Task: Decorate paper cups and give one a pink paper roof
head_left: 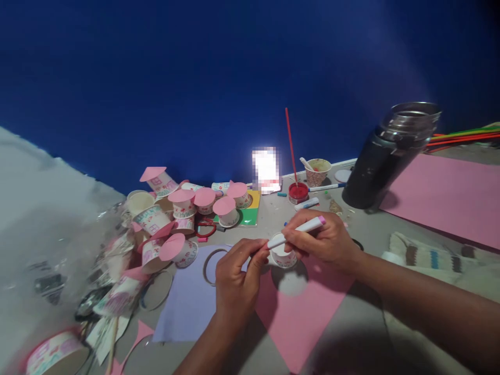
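Observation:
My right hand (326, 240) grips a white marker with a pink end (302, 229), held almost level above a small patterned paper cup (283, 256). My left hand (236, 278) pinches the marker's other end, at its pink cap (269, 245). The cup sits on a pink paper sheet (302, 317) with a round hole cut in it. A lilac paper sheet (189, 304) lies just left of it, under my left hand.
A heap of paper cups with pink round lids (183, 219) crowds the left. A red paint pot (298, 191) with a red stick, a cup with a brush (317, 172), a dark steel flask (388, 156), large pink paper (449, 198), a knitted cloth (425, 255).

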Available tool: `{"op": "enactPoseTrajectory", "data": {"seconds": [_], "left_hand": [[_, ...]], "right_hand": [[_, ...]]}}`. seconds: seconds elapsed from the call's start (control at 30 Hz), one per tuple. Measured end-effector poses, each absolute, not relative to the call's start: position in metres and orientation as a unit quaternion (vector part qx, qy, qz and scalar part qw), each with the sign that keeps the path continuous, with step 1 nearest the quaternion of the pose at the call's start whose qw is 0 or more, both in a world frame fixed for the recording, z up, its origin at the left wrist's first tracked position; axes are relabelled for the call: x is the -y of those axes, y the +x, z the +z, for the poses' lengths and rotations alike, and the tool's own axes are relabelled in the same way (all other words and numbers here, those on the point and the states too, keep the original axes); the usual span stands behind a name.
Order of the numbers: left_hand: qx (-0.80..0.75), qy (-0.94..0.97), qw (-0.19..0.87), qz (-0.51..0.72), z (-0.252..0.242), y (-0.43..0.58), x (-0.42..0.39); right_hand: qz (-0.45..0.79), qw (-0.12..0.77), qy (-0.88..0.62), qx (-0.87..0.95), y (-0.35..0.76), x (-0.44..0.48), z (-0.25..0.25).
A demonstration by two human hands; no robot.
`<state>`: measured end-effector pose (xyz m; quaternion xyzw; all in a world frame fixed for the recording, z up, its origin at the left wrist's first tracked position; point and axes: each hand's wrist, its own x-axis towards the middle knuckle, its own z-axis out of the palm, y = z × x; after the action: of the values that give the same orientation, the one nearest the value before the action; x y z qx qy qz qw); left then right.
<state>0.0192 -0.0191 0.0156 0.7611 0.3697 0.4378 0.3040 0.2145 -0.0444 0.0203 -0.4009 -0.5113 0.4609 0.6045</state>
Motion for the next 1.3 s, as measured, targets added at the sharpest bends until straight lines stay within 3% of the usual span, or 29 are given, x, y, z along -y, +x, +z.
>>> {"op": "enactPoseTrajectory", "data": {"seconds": [0.13, 0.23, 0.33, 0.43, 0.6, 0.8, 0.9, 1.03, 1.3], "left_hand": [[-0.368, 0.796, 0.217, 0.429, 0.019, 0.021, 0.009], [-0.403, 0.808, 0.227, 0.366, 0.017, 0.020, 0.001], [-0.386, 0.837, 0.200, 0.331, 0.005, 0.016, 0.000], [-0.329, 0.881, 0.143, 0.308, -0.016, 0.017, 0.010], [-0.317, 0.915, 0.151, 0.201, -0.043, 0.026, 0.021], [-0.326, 0.918, 0.099, 0.202, -0.046, 0.030, -0.003], [-0.357, 0.893, 0.146, 0.233, -0.045, 0.028, -0.012], [-0.382, 0.814, 0.298, 0.322, -0.043, 0.023, -0.016], [-0.338, 0.744, 0.449, 0.361, -0.040, 0.009, -0.020]], "right_hand": [[0.482, 0.568, -0.397, 0.535, 0.243, 0.033, 0.035], [0.386, 0.608, -0.460, 0.519, 0.276, 0.021, 0.046], [0.331, 0.481, -0.581, 0.568, 0.304, 0.008, 0.042], [0.354, 0.376, -0.610, 0.601, 0.318, -0.005, 0.024], [0.315, 0.246, -0.651, 0.646, 0.326, -0.015, -0.007], [0.197, 0.136, -0.693, 0.680, 0.320, -0.012, -0.013], [0.150, 0.133, -0.705, 0.680, 0.318, -0.011, -0.009], [0.136, 0.171, -0.698, 0.682, 0.314, -0.010, -0.003], [0.321, 0.273, -0.492, 0.762, 0.288, 0.004, -0.004]]}}
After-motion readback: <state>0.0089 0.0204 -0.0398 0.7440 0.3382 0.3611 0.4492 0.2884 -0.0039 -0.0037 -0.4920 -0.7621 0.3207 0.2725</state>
